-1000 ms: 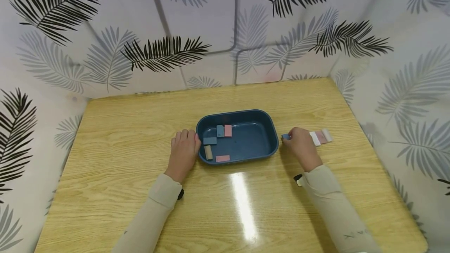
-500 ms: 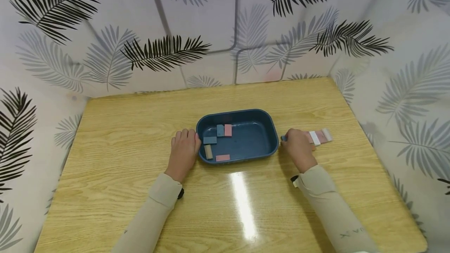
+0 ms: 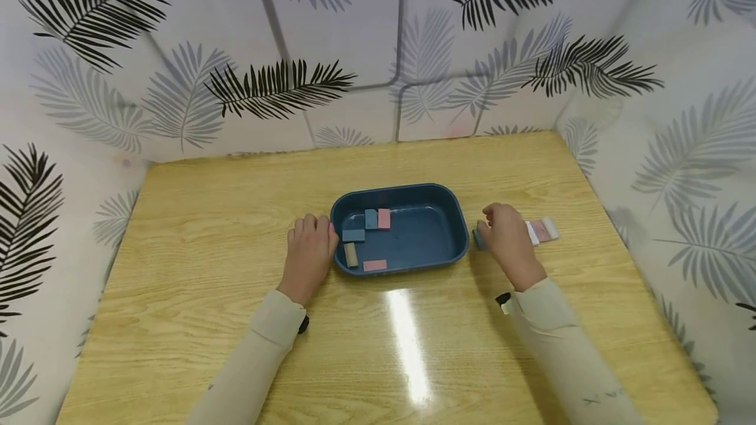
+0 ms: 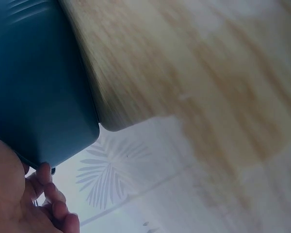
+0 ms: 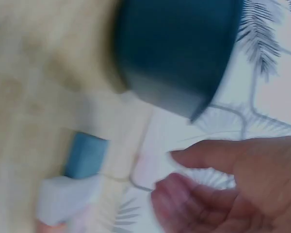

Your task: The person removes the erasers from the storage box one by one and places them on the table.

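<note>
A dark blue plastic bin (image 3: 422, 235) sits on the table. At its left end my left hand (image 3: 310, 251) holds the rim, with thumb and fingertips at the edge in the left wrist view. To the right of the bin, my right hand (image 3: 508, 241) hovers over a row of small blocks, thumb and fingers apart and holding nothing. A blue block (image 5: 86, 155) lies at the row's left end, beside a white block (image 5: 68, 199). Farther along the row are a pink block (image 3: 541, 229) and a cream block (image 3: 550, 227). My right hand hides the row's middle in the head view.
Inside the bin lie blue blocks (image 3: 354, 235), pink blocks (image 3: 375, 265) and a tan block (image 3: 351, 255), mostly toward its left side. The wood-grain table (image 3: 224, 215) meets leaf-patterned cloth (image 3: 366, 51) at the back and sides.
My right hand first pinched a blue block and shifted slightly left, then let go and lifted back to the right. The blue block stays by the bin. My left hand keeps its place.
</note>
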`<state>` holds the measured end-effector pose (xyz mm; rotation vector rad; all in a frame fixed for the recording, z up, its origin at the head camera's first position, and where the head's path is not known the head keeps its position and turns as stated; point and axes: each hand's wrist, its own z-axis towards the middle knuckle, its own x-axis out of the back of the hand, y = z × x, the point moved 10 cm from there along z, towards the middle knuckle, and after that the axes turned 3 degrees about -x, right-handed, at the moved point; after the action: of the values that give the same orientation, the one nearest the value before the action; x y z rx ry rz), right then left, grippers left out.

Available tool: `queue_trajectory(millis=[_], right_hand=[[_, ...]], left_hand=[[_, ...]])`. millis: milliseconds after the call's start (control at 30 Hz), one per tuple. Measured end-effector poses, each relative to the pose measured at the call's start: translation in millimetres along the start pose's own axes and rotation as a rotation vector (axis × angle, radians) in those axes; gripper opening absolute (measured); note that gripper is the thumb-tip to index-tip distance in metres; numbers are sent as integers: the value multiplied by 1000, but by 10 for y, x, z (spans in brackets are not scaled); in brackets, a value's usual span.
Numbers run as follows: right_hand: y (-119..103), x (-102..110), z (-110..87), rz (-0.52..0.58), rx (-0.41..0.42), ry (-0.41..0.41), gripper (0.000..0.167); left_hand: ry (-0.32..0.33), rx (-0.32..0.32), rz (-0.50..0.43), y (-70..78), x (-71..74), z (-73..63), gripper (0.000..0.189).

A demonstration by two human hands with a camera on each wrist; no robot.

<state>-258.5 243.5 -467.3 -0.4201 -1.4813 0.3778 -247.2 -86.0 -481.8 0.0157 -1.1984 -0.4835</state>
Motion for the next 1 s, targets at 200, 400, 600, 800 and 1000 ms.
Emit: queue_trajectory(millis=[200, 400, 600, 800, 1000], right_hand=[[-466, -29, -44, 76, 189, -115, 25], [-933, -402, -206, 7, 443, -321, 23], [-1184, -756, -245, 26, 535, -498, 23], [-1287, -1000, -179, 50, 541, -616, 23], [-1413, -1241, -178, 64, 555, -719, 22]], left_hand=[[12, -6, 3, 9, 2, 19, 28], [5, -10, 1, 16, -13, 7, 27], [6, -7, -3, 4, 0, -1, 28], [13, -7, -12, 7, 8, -4, 27], [21, -12, -3, 18, 8, -11, 27]])
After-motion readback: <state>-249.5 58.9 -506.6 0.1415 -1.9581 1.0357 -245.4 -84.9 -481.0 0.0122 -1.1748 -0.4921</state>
